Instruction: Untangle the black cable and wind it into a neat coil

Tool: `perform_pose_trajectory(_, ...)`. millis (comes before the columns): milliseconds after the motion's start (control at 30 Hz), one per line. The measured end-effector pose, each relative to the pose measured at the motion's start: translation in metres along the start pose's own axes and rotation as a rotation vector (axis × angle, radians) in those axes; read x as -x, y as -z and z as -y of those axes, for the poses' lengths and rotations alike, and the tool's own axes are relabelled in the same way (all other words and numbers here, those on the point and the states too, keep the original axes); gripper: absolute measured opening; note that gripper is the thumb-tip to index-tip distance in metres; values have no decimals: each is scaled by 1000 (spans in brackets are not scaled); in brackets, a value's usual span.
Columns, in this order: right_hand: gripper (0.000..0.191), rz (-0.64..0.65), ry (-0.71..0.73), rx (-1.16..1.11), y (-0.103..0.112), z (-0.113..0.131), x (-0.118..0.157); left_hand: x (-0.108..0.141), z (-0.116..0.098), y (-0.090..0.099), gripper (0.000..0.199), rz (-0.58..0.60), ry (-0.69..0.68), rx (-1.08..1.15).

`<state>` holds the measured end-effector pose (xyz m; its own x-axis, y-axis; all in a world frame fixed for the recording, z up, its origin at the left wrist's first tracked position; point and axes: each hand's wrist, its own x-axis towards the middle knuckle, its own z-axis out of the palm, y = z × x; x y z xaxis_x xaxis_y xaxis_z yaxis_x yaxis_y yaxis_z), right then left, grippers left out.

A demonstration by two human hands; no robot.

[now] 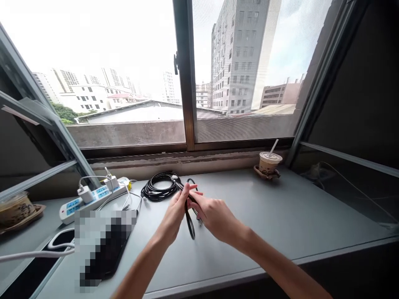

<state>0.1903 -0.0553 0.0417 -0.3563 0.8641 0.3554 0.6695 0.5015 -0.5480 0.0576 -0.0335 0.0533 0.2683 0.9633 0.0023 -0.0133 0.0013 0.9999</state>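
Note:
Both hands meet above the middle of the grey desk around a black cable (189, 224). My left hand (176, 207) is closed on the cable, its thumb pointing up. My right hand (213, 209) grips the same cable from the other side, fingertips near the left hand. A loop of the cable hangs below the hands, and a light-coloured plug end (174, 177) sticks out at the upper left. Just behind and left lies a coiled black cable (160, 187) on the desk. The fingers partly hide the held cable.
A white power strip (96, 198) with chargers and white cables stands left, near a dark, partly pixelated phone-like slab (116, 245). One drink cup with a straw (268, 162) sits at the back right, another cup (17, 209) at far left. Metal frame bars flank the grey desk (249, 257).

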Motion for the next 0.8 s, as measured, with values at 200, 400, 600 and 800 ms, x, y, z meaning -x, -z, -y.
perform_pose_trajectory(200, 41, 7, -119, 189, -9, -6, 16, 2, 12, 26, 43, 40, 94, 127)
perform_pose_trajectory(400, 55, 141, -20, -421, -4, -5, 34, 25, 3, 18, 50, 138, 1, -69)
perform_pose_trajectory(600, 37, 102, 116, -775, 2, 14, 39, 41, -11, -7, 65, 58, -204, -212)
perform_pose_trajectory(800, 42, 78, 124, -1030, 8, 28, 42, 55, -19, -23, 60, 34, -303, -264)
